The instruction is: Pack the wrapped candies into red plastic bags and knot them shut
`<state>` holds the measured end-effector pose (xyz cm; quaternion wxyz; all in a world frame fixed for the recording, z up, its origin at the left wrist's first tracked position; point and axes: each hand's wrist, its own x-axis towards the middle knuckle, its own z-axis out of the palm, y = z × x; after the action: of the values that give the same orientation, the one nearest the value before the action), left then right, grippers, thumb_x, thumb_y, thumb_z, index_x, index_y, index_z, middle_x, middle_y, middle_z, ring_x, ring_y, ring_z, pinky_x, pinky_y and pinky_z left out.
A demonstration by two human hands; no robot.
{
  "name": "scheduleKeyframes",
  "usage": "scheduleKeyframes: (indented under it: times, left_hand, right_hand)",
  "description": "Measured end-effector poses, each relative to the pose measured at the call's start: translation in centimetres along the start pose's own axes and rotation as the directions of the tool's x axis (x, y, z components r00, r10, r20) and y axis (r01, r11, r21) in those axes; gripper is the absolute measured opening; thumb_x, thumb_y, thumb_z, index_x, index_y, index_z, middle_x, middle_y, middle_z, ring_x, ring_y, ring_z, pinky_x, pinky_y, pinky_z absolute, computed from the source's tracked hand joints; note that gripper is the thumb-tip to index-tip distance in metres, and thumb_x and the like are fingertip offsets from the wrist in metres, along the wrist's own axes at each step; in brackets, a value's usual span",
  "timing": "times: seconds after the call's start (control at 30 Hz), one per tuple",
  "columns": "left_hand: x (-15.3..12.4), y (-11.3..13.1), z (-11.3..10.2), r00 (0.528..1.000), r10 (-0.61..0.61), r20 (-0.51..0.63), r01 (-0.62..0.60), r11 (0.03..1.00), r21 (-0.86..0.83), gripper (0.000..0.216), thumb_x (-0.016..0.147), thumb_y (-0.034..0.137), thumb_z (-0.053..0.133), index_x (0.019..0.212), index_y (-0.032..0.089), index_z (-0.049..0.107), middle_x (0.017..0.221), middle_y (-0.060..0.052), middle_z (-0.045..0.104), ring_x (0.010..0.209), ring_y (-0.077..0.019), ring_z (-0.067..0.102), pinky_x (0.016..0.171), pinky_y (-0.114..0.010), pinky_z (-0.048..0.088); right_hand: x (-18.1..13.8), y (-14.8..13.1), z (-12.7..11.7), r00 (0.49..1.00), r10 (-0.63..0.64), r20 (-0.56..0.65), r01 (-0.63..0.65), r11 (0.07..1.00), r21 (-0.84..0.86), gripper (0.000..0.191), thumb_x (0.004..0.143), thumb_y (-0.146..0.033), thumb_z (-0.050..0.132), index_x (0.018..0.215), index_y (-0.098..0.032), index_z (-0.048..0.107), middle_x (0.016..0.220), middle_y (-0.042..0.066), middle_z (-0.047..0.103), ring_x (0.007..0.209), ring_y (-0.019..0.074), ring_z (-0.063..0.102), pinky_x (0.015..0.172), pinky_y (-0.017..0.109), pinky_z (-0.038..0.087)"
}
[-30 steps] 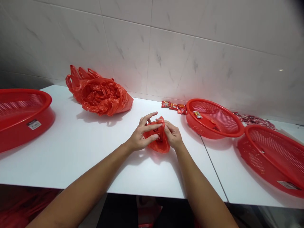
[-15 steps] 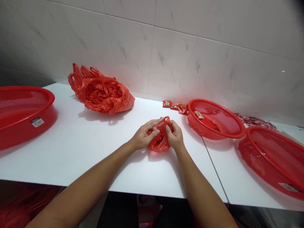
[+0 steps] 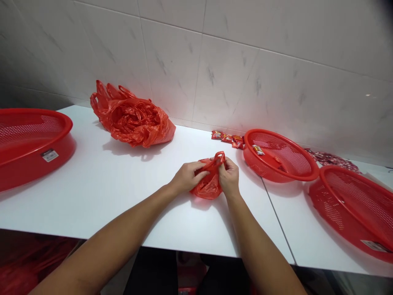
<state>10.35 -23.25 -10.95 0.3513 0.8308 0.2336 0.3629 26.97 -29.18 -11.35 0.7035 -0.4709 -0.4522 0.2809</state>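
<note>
A small red plastic bag rests on the white table in front of me. My left hand is closed, pinching one of the bag's handles from the left. My right hand is closed on the other handle from the right. The handles form a loop sticking up between my fingers. What is inside the bag is hidden.
A pile of red plastic bags lies at the back left. A large red basket sits at the far left. Two red baskets stand at the right, with small red packets by the wall.
My left fingers, spread a second ago, have closed on the bag's handles. Both hands have drawn the handles up into a tight loop.
</note>
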Motion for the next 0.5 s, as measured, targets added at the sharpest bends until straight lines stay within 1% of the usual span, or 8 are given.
scheduleKeyframes:
  times: [0.07, 0.17, 0.2, 0.27, 0.33, 0.4, 0.43, 0.5]
  left_hand:
    - [0.2, 0.1, -0.1, 0.996, -0.035, -0.086, 0.03, 0.998, -0.052, 0.024, 0.099, 0.033, 0.061, 0.097, 0.021, 0.082, 0.088, -0.004, 0.077, 0.08, -0.0197, 0.07, 0.078, -0.034, 0.055]
    - [0.5, 0.2, -0.4, 0.976, -0.109, -0.191, 0.055, 0.962, -0.269, 0.03, 0.099, 0.044, 0.065, 0.101, 0.019, 0.081, 0.105, -0.009, 0.08, 0.095, -0.0236, 0.074, 0.085, -0.036, 0.058]
    - [0.6, 0.3, -0.5, 0.969, -0.132, -0.211, 0.053, 0.938, -0.343, 0.032, 0.098, 0.047, 0.067, 0.103, 0.018, 0.081, 0.113, -0.011, 0.08, 0.101, -0.0254, 0.075, 0.09, -0.038, 0.059]
    - [0.8, 0.5, -0.9, 0.958, -0.159, -0.237, 0.04, 0.897, -0.44, 0.036, 0.097, 0.051, 0.069, 0.104, 0.017, 0.08, 0.123, -0.014, 0.079, 0.106, -0.0279, 0.075, 0.095, -0.041, 0.06]
    - [0.8, 0.7, -1.3, 0.957, -0.156, -0.246, 0.021, 0.879, -0.477, 0.039, 0.096, 0.054, 0.07, 0.098, 0.016, 0.078, 0.114, -0.014, 0.081, 0.101, -0.0279, 0.076, 0.093, -0.042, 0.061]
    - [0.6, 1.0, -1.4, 0.971, -0.148, -0.188, 0.035, 0.866, -0.499, 0.042, 0.095, 0.058, 0.07, 0.094, 0.017, 0.076, 0.092, -0.011, 0.081, 0.086, -0.0253, 0.076, 0.084, -0.04, 0.062]
    - [0.5, 1.1, -1.3, 0.982, -0.139, -0.126, 0.056, 0.861, -0.506, 0.043, 0.094, 0.059, 0.07, 0.094, 0.017, 0.076, 0.083, -0.009, 0.079, 0.078, -0.0235, 0.074, 0.079, -0.038, 0.062]
    - [0.2, 1.6, -0.9, 0.993, -0.116, 0.015, 0.109, 0.871, -0.478, 0.04, 0.093, 0.056, 0.071, 0.092, 0.016, 0.077, 0.076, -0.006, 0.076, 0.069, -0.0202, 0.07, 0.07, -0.034, 0.058]
  right_hand:
    - [0.4, 0.2, -0.3, 0.997, 0.056, -0.062, -0.05, 0.994, 0.093, 0.042, 0.093, -0.064, 0.069, 0.094, -0.022, 0.069, 0.091, 0.005, 0.078, 0.083, 0.0221, 0.073, 0.081, 0.036, 0.059]
    - [0.9, 0.2, -0.7, 0.989, 0.135, -0.066, -0.115, 0.963, 0.243, 0.05, 0.094, -0.073, 0.061, 0.091, -0.024, 0.06, 0.081, 0.005, 0.075, 0.077, 0.0225, 0.073, 0.071, 0.035, 0.059]
    - [1.1, 0.1, -0.9, 0.989, 0.142, -0.043, -0.125, 0.955, 0.268, 0.05, 0.095, -0.075, 0.058, 0.088, -0.025, 0.055, 0.072, 0.002, 0.07, 0.073, 0.0219, 0.072, 0.067, 0.034, 0.057]
    - [1.3, -0.3, -1.2, 0.992, 0.128, 0.011, -0.126, 0.95, 0.287, 0.051, 0.098, -0.075, 0.053, 0.082, -0.027, 0.043, 0.058, -0.005, 0.052, 0.06, 0.0181, 0.064, 0.06, 0.031, 0.053]
    - [1.4, -0.7, -1.3, 0.991, 0.125, 0.045, -0.132, 0.949, 0.285, 0.051, 0.098, -0.072, 0.056, 0.08, -0.028, 0.036, 0.055, -0.01, 0.034, 0.046, 0.0128, 0.046, 0.052, 0.027, 0.046]
    - [1.3, -0.9, -1.2, 0.986, 0.164, 0.042, -0.17, 0.953, 0.252, 0.048, 0.096, -0.068, 0.061, 0.081, -0.028, 0.038, 0.057, -0.012, 0.029, 0.042, 0.01, 0.029, 0.045, 0.024, 0.034]
    - [1.1, -1.0, -1.1, 0.981, 0.19, 0.034, -0.193, 0.96, 0.203, 0.045, 0.095, -0.066, 0.062, 0.083, -0.028, 0.042, 0.058, -0.011, 0.031, 0.043, 0.0099, 0.027, 0.044, 0.024, 0.03]
    - [0.6, -1.0, -0.7, 0.978, 0.209, 0.022, -0.21, 0.977, 0.038, 0.037, 0.095, -0.061, 0.063, 0.086, -0.027, 0.052, 0.061, -0.008, 0.044, 0.049, 0.0116, 0.037, 0.047, 0.024, 0.034]
